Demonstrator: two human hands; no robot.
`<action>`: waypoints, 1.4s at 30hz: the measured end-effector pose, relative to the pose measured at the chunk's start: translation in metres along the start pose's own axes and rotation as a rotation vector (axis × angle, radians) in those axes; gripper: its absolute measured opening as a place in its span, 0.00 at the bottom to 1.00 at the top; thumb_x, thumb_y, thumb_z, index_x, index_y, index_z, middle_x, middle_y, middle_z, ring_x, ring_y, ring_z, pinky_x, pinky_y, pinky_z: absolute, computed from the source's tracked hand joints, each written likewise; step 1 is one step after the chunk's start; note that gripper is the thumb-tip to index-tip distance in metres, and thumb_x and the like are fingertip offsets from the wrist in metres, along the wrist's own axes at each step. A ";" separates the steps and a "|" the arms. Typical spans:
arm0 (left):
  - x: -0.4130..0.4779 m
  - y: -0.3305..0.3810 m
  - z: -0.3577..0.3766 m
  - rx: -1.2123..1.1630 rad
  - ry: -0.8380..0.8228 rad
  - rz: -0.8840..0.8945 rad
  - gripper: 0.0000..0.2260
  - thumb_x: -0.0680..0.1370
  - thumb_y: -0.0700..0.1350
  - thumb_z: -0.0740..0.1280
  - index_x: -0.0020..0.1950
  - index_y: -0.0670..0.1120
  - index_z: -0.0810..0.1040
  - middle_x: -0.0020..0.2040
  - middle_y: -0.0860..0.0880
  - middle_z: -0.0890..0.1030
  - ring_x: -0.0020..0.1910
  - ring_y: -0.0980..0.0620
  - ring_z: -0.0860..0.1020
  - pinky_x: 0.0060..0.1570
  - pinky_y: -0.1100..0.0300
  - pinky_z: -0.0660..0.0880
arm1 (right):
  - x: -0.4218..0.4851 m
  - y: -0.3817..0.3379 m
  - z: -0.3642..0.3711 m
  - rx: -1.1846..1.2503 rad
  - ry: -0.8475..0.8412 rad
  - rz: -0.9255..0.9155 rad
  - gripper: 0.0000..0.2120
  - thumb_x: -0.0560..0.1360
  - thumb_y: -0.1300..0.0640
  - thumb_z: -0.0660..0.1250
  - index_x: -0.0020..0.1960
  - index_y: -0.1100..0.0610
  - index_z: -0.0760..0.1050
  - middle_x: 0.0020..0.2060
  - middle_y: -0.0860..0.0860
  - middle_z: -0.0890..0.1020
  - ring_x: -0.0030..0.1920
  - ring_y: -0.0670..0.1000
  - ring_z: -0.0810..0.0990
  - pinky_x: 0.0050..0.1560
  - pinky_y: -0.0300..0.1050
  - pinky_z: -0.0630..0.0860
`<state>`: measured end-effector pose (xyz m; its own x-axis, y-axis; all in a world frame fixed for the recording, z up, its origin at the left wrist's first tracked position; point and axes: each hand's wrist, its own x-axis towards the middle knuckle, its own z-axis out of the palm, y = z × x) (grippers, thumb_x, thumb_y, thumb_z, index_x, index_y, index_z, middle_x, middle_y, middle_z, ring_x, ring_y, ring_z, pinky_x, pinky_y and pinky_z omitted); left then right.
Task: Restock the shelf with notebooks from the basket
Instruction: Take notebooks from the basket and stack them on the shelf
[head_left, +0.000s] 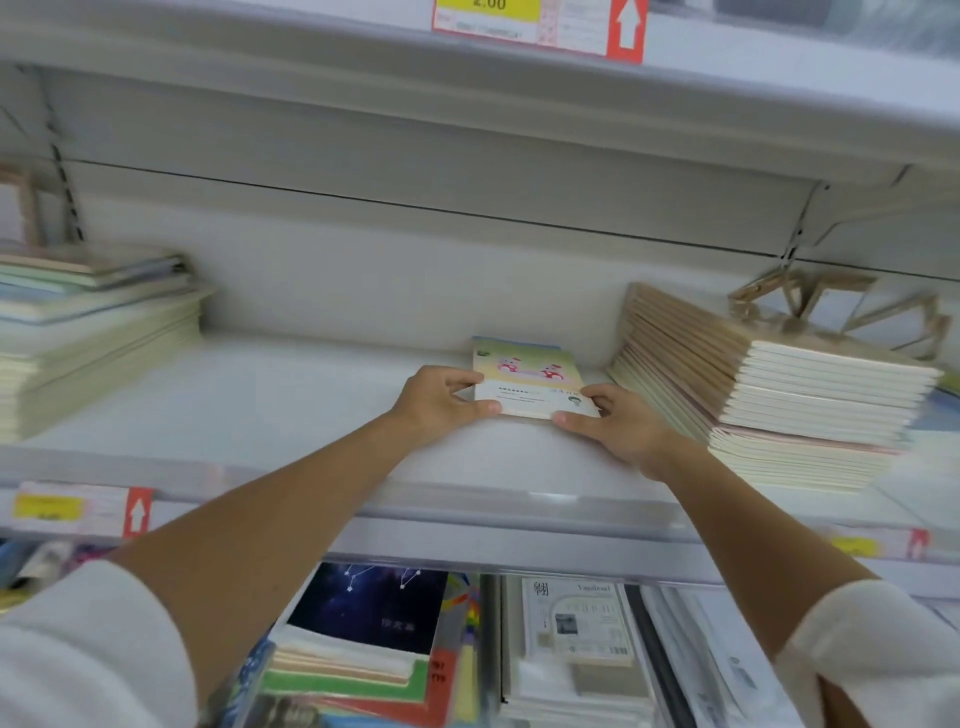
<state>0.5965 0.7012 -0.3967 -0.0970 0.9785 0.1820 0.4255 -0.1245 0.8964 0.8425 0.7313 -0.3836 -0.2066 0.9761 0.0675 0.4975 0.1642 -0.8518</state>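
A thin stack of notebooks (524, 371) with a pastel cartoon cover lies flat on the white shelf (291, 410), right of its middle. My left hand (439, 402) grips the stack's near-left corner, fingers on top and thumb at the front edge. My right hand (618, 421) holds the near-right corner in the same way. Both forearms reach up over the shelf's front lip. The basket is out of view.
A tall stack of brown-spined notebooks (769, 395) stands right of the pastel stack, close to my right hand. Pale green notebooks (88, 343) are piled at the shelf's left end. Price tags (78, 509) line the front rail. The lower shelf holds a starry-covered notebook (374, 613).
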 end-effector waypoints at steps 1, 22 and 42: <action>0.000 0.001 0.000 -0.014 -0.023 -0.009 0.28 0.67 0.50 0.79 0.65 0.46 0.78 0.60 0.51 0.81 0.61 0.56 0.78 0.66 0.57 0.71 | 0.002 0.001 0.001 -0.011 0.020 0.002 0.29 0.68 0.48 0.77 0.65 0.55 0.72 0.57 0.48 0.80 0.54 0.48 0.79 0.45 0.37 0.74; 0.014 -0.002 -0.003 -0.128 -0.192 -0.081 0.25 0.76 0.40 0.70 0.73 0.48 0.70 0.68 0.51 0.75 0.62 0.54 0.77 0.63 0.61 0.72 | 0.019 0.006 0.004 -0.023 -0.006 0.008 0.23 0.73 0.45 0.71 0.64 0.52 0.73 0.54 0.47 0.81 0.47 0.46 0.81 0.47 0.41 0.78; -0.137 0.046 -0.065 0.472 0.357 0.110 0.02 0.75 0.40 0.59 0.43 0.46 0.70 0.32 0.50 0.73 0.31 0.50 0.69 0.31 0.58 0.65 | -0.102 -0.101 0.078 0.057 0.352 -0.280 0.07 0.74 0.64 0.64 0.47 0.57 0.79 0.43 0.50 0.82 0.46 0.51 0.80 0.55 0.51 0.78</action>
<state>0.5707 0.5507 -0.3537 -0.2906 0.8382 0.4614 0.7958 -0.0560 0.6030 0.7479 0.6037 -0.3453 -0.0226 0.8859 0.4633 0.4142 0.4301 -0.8022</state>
